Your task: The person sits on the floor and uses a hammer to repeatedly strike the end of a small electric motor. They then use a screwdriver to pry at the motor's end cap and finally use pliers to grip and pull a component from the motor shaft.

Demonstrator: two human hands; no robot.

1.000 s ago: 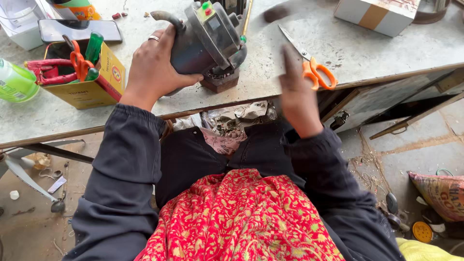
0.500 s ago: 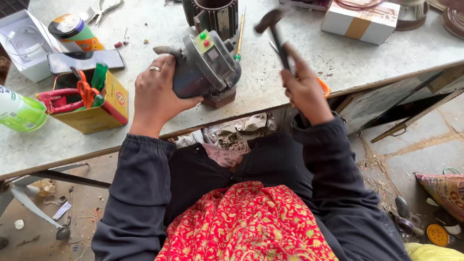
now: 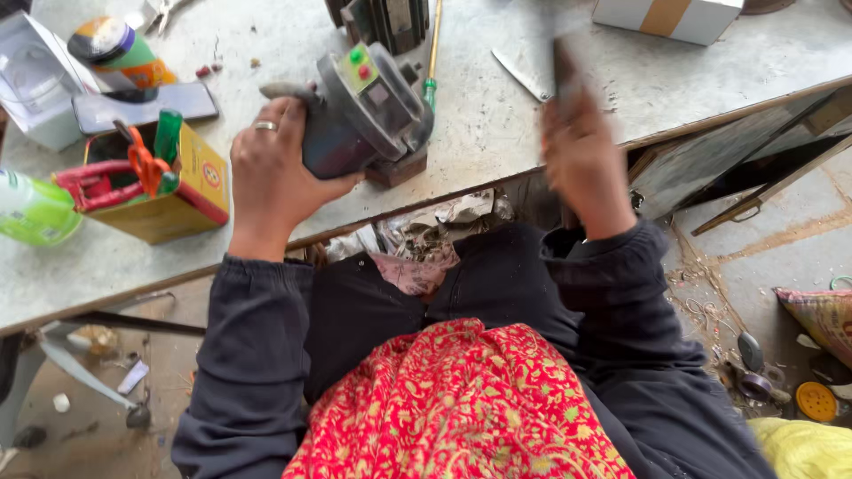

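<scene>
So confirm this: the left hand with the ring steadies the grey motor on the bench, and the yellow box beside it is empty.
Not empty. The head view shows the yellow box holding orange-handled and green-handled tools. The left hand with the ring does steady the grey motor on the bench.

Left hand point(image 3: 271, 173) grips grey motor point(image 3: 364, 111) on worktop point(image 3: 497, 133); right hand point(image 3: 581, 164) holds blurred dark tool point(image 3: 564, 64).

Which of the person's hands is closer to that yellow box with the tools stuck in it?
Left. The left hand grips the grey motor just right of the yellow box; the right hand, blurred around a dark handle, is far across the bench.
</scene>
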